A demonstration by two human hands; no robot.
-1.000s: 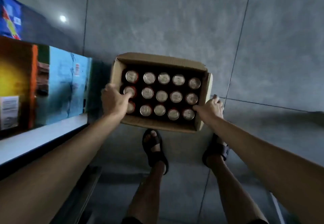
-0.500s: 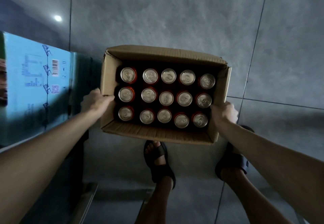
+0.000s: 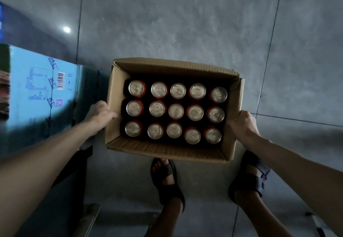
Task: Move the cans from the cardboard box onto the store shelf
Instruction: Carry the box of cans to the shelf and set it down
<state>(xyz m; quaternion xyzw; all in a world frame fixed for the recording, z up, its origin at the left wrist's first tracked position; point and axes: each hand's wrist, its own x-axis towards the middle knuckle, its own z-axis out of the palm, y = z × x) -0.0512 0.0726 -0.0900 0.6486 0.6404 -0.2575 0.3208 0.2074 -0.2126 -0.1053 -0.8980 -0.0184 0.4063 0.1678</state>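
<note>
An open cardboard box [image 3: 167,149] is held above the grey floor, seen from straight above. Inside stand several red cans [image 3: 176,111] with silver tops, packed in three rows. My left hand [image 3: 100,115] grips the box's left wall from outside. My right hand [image 3: 242,123] grips the right wall, fingers over its edge. No store shelf board is clearly visible.
A light blue carton [image 3: 40,95] with a barcode sits close to the left of the box. My two feet in dark sandals [image 3: 167,183] stand on the grey tiled floor [image 3: 176,23] below the box. A pale ledge edge [image 3: 87,220] shows at lower left.
The box has come nearer to me and shifted right. My left hand went from lying over the cans at the left edge to the outside of the left wall. The view panned off the left shelf.
</note>
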